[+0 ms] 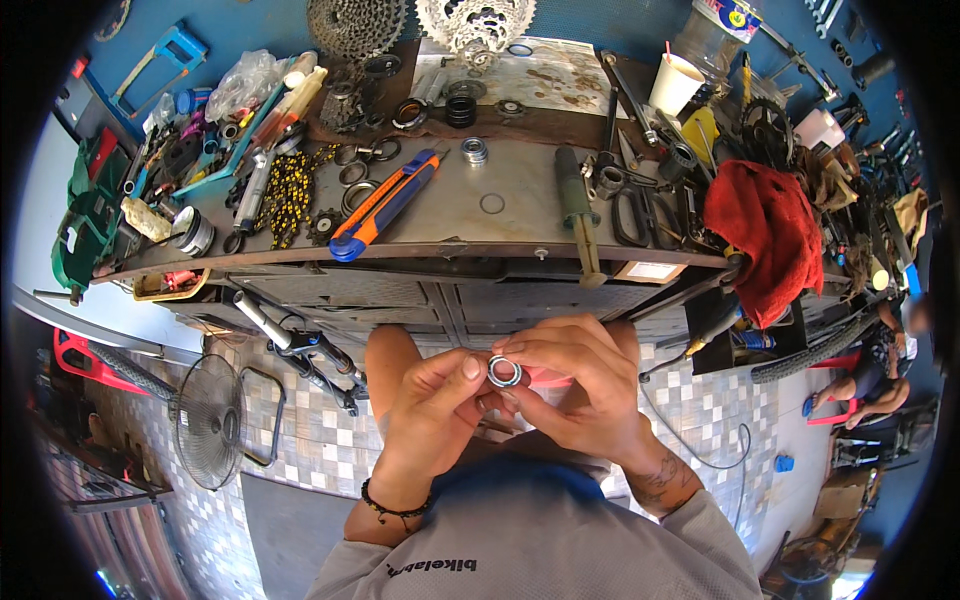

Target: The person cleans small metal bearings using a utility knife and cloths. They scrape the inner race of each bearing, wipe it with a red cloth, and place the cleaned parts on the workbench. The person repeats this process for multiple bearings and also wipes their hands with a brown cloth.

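Note:
A small, shiny ring-shaped bearing is between my two hands, just in front of the bench edge. My left hand pinches its left side, with the thumb uppermost. From the right, my right hand closes its thumb and fingers on the same bearing. The lower fingers of both hands are partly hidden. On the bench beyond are a short stack of similar metal bearings, a thin ring and an orange and blue utility knife.
A green-handled tool overhangs the bench's front edge, near black scissors. A red cloth drapes over the right end. Bicycle cassettes stand at the back. A floor fan stands left, and another person sits far right.

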Motion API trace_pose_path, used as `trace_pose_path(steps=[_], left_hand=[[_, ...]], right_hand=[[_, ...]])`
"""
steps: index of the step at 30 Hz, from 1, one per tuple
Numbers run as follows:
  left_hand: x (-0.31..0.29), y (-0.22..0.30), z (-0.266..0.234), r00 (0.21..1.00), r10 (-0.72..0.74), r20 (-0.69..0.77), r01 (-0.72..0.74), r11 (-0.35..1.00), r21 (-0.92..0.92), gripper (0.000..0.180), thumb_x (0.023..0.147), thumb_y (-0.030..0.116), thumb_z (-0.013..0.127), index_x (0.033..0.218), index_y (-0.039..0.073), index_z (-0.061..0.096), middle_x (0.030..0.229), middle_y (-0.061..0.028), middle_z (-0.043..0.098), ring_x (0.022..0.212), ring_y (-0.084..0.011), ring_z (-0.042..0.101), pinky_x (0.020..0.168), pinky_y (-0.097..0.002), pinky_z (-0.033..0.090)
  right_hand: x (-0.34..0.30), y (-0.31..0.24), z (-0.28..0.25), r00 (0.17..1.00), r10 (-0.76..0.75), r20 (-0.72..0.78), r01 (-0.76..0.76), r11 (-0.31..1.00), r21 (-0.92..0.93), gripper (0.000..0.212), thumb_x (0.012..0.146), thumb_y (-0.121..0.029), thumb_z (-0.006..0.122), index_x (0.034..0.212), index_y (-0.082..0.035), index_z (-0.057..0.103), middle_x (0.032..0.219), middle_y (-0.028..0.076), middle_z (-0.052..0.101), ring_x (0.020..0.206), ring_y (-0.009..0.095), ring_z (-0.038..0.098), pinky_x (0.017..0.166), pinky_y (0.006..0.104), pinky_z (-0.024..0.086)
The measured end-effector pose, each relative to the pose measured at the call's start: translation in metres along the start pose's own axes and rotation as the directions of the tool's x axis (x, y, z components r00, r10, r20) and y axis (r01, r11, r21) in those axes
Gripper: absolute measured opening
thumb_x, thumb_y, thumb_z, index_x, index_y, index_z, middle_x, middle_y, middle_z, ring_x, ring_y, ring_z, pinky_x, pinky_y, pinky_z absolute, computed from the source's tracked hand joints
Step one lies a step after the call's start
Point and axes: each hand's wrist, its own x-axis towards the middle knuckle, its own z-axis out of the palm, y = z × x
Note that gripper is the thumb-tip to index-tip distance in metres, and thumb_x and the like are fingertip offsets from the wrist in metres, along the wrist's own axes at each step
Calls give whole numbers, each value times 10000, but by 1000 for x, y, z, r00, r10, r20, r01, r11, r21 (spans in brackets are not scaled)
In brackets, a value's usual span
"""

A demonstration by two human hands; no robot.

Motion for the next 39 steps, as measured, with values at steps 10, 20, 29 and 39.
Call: trace_pose_path(steps=[10, 20, 29, 39], left_hand=[[0, 12, -30, 996, 87, 4, -83, 959, -271, 243, 1088, 266, 602, 1125, 42, 687, 1146, -118, 718, 962, -218, 707, 894, -364, 568], [8, 18, -36, 990, 132, -43, -139, 951, -278, 227, 1093, 309, 593, 1129, 94, 656, 1139, -80, 722, 978, -151, 673, 881, -327, 562], [34, 22, -16, 974, 210, -91, -228, 874, -430, 234, 1092, 238, 595, 1174, 26, 652, 1203, -116, 713, 1123, -244, 729, 968, -375, 617], [34, 16, -12, 977, 214, 0, -196, 895, -400, 207, 1095, 232, 590, 1163, 60, 683, 1186, -52, 722, 1130, -199, 699, 1000, -380, 577]], right_hand=[[140, 36, -33, 925, 73, 372, 81, 921, -382, 205, 890, -80, 777, 1067, 6, 717, 989, 120, 725, 846, 240, 707, 754, 345, 566], [187, 75, -28, 666, 392, 635, -93, 888, -451, 251, 837, -148, 842, 986, 0, 705, 851, 86, 740, 799, 193, 692, 749, 356, 546], [103, 4, 3, 961, -96, 258, 178, 931, -319, 106, 873, -19, 787, 971, -11, 748, 921, 90, 744, 816, 220, 726, 701, 355, 569], [68, 2, 6, 989, 100, 105, -102, 995, 19, 162, 827, 46, 806, 977, -6, 779, 1120, 135, 777, 1007, 221, 748, 910, 332, 573]])
